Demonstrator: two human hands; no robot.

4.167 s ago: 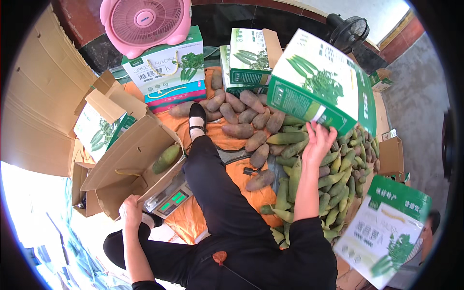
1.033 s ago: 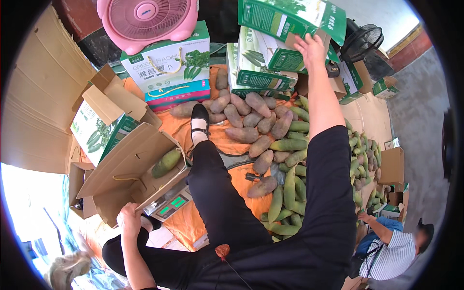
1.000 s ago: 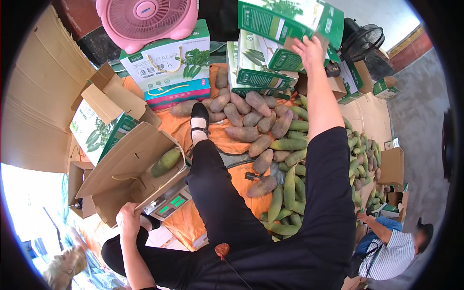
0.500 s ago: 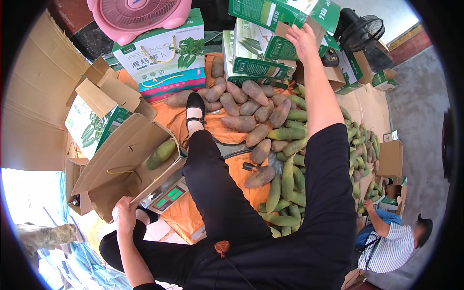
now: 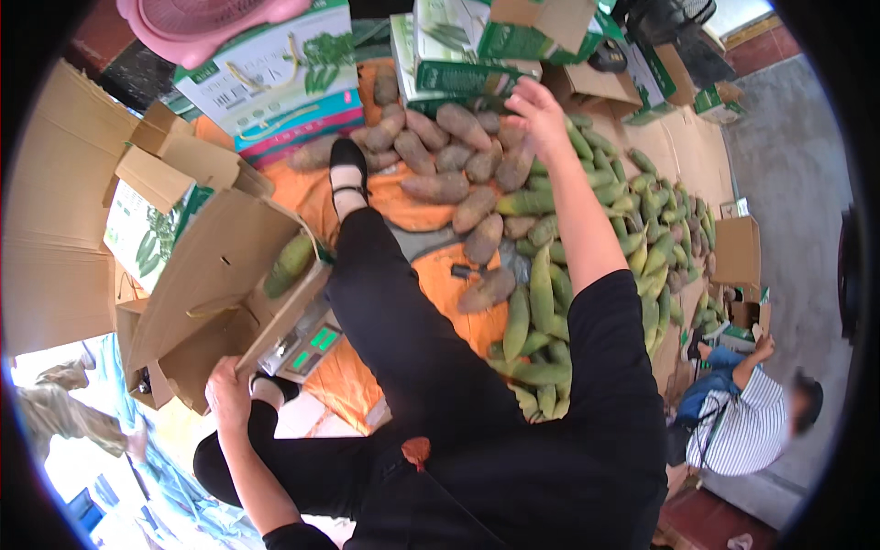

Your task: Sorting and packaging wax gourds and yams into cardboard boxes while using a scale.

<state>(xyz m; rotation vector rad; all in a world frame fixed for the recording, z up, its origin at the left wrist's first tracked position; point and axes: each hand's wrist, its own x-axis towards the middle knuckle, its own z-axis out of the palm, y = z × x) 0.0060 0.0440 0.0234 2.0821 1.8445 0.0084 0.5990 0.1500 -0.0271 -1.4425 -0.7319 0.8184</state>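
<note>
My left hand (image 5: 227,394) is closed round the near rim of an open cardboard box (image 5: 188,266). One long green radish (image 5: 290,267) lies inside, against the box's right wall. The box rests on a scale (image 5: 308,354) with green lit displays. Out in front, my right hand (image 5: 539,117) hovers over the heap with its fingers apart and nothing in it. Below it lie brownish-pink radishes (image 5: 434,189), and to their right and nearer me spreads a large pile of green radishes (image 5: 543,291).
Green-and-white cartons (image 5: 472,78) are stacked at the back. A carton (image 5: 275,82) with a pink fan (image 5: 206,23) on top stands at back left. Another opened carton (image 5: 151,229) is at left. A person in a striped shirt (image 5: 744,426) sits at far right.
My right hand has left the green carton's flap at the back and come nearer, over the radishes. My left hand keeps its hold on the box. The view has shifted slightly.
</note>
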